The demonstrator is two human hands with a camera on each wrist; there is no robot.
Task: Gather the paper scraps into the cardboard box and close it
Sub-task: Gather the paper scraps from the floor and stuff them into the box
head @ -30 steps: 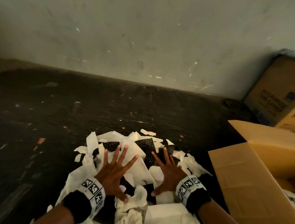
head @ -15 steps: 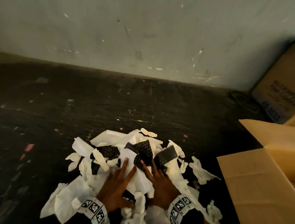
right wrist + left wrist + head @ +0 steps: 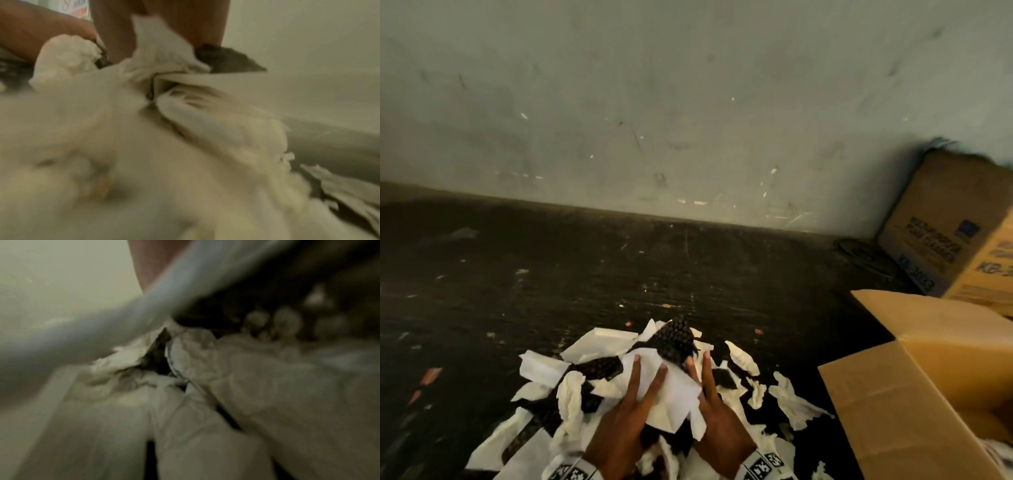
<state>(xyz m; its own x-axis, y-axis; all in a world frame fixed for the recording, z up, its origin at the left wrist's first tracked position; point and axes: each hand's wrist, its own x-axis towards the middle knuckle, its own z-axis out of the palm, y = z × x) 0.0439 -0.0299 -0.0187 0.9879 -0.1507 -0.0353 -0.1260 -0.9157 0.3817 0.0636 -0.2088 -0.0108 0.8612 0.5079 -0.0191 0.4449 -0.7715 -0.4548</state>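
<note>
White paper scraps (image 3: pixel 674 401) mixed with black dotted pieces (image 3: pixel 674 339) lie heaped on the dark floor in the head view. My left hand (image 3: pixel 626 418) and right hand (image 3: pixel 717 421) press a bunch of them between the palms, fingers straight and pointing forward. A white sheet sticks up between the two hands. The open cardboard box (image 3: pixel 893 411) stands to the right of the pile, its flap (image 3: pixel 928 318) raised. The right wrist view shows crumpled scraps (image 3: pixel 144 146) against my fingers (image 3: pixel 205 24). Only blurred scraps (image 3: pixel 205 402) show in the left wrist view.
A second printed cardboard box (image 3: pixel 955 233) leans at the back right against the grey wall (image 3: pixel 688 102). Loose scraps (image 3: pixel 791 404) lie between the pile and the open box. Small bits of debris dot the dark floor (image 3: pixel 517 274).
My hands lay spread flat on the pile; they have drawn together and bunched scraps up between them. The pile is now narrower and higher.
</note>
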